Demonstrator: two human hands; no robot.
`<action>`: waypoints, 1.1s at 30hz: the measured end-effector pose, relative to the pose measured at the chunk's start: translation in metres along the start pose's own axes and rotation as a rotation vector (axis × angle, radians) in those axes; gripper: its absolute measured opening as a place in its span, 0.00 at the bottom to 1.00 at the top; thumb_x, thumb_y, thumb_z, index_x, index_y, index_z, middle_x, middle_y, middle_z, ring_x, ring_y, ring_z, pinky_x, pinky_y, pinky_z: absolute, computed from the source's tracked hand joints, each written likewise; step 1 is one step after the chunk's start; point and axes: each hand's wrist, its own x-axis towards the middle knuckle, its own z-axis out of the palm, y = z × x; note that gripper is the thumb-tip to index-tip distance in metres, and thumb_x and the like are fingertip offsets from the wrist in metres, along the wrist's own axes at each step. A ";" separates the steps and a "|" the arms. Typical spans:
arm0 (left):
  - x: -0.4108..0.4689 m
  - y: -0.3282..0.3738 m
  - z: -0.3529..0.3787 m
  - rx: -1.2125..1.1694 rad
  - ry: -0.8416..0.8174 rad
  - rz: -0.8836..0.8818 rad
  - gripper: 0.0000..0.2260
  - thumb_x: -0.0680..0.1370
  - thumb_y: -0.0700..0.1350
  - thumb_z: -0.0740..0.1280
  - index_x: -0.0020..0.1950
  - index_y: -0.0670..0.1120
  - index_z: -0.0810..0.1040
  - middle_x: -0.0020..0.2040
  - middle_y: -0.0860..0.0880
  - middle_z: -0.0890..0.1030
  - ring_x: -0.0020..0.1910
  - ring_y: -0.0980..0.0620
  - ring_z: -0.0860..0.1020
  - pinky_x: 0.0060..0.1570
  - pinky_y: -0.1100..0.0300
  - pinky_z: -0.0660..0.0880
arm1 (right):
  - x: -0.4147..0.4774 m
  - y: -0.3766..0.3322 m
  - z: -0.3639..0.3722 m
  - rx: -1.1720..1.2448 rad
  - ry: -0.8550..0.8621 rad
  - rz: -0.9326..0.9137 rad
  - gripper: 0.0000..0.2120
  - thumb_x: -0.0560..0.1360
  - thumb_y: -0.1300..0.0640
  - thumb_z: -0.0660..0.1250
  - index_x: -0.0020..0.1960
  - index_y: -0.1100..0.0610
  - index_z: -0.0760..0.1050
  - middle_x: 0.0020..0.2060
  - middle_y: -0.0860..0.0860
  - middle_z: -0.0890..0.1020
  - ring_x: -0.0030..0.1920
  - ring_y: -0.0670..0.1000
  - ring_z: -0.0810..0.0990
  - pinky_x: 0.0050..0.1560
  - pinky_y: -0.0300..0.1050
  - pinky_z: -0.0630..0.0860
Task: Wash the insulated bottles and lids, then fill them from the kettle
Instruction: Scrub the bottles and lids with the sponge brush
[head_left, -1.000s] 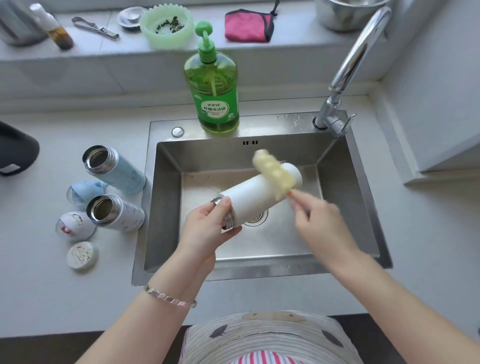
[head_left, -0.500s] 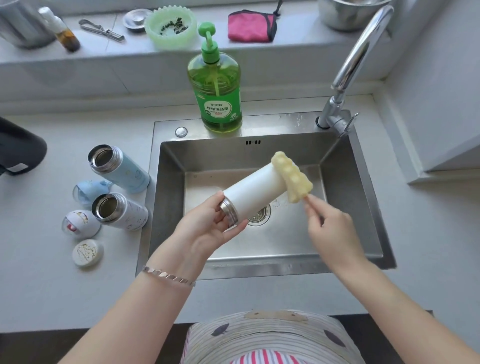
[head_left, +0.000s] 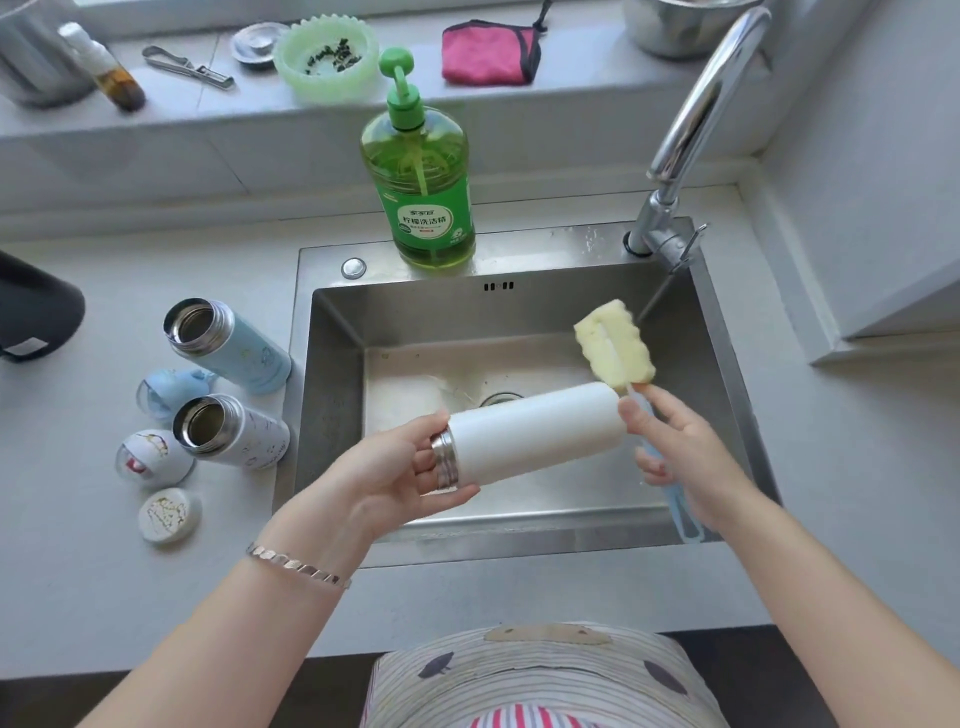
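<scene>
Left hand (head_left: 384, 480) grips white bottle (head_left: 535, 434), right hand (head_left: 685, 457) holds sponge brush (head_left: 613, 343)

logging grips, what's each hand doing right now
Left hand: grips the white insulated bottle by its steel neck.
Right hand: holds the yellow sponge brush by its handle.

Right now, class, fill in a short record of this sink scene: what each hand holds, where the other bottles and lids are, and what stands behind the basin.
Left hand: grips the white bottle by its steel mouth end, over the sink.
Right hand: holds the sponge brush by its handle, sponge head beside the bottle's base.
Other bottles: blue bottle and patterned bottle, both open, on the counter left of the sink.
Lids: three lids beside them.
Behind basin: green soap bottle, upright.
</scene>
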 end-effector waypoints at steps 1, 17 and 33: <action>0.000 0.001 -0.001 0.035 -0.010 -0.006 0.05 0.78 0.43 0.64 0.46 0.42 0.75 0.38 0.43 0.80 0.37 0.46 0.79 0.30 0.52 0.81 | -0.002 0.000 0.001 0.038 -0.067 0.021 0.26 0.66 0.48 0.69 0.63 0.47 0.71 0.45 0.49 0.76 0.22 0.42 0.61 0.22 0.33 0.60; 0.001 -0.024 -0.009 0.491 -0.082 0.590 0.09 0.74 0.35 0.68 0.49 0.48 0.80 0.43 0.53 0.84 0.45 0.57 0.81 0.47 0.67 0.76 | -0.006 0.001 0.012 0.158 0.031 0.110 0.17 0.69 0.47 0.69 0.54 0.54 0.75 0.35 0.47 0.74 0.22 0.43 0.62 0.21 0.33 0.59; 0.008 -0.032 0.006 0.073 0.127 0.526 0.08 0.77 0.38 0.64 0.54 0.38 0.79 0.45 0.47 0.81 0.44 0.52 0.79 0.50 0.53 0.79 | -0.025 0.003 0.039 -0.597 0.211 -0.313 0.14 0.78 0.63 0.59 0.59 0.54 0.78 0.28 0.57 0.76 0.32 0.56 0.71 0.36 0.42 0.65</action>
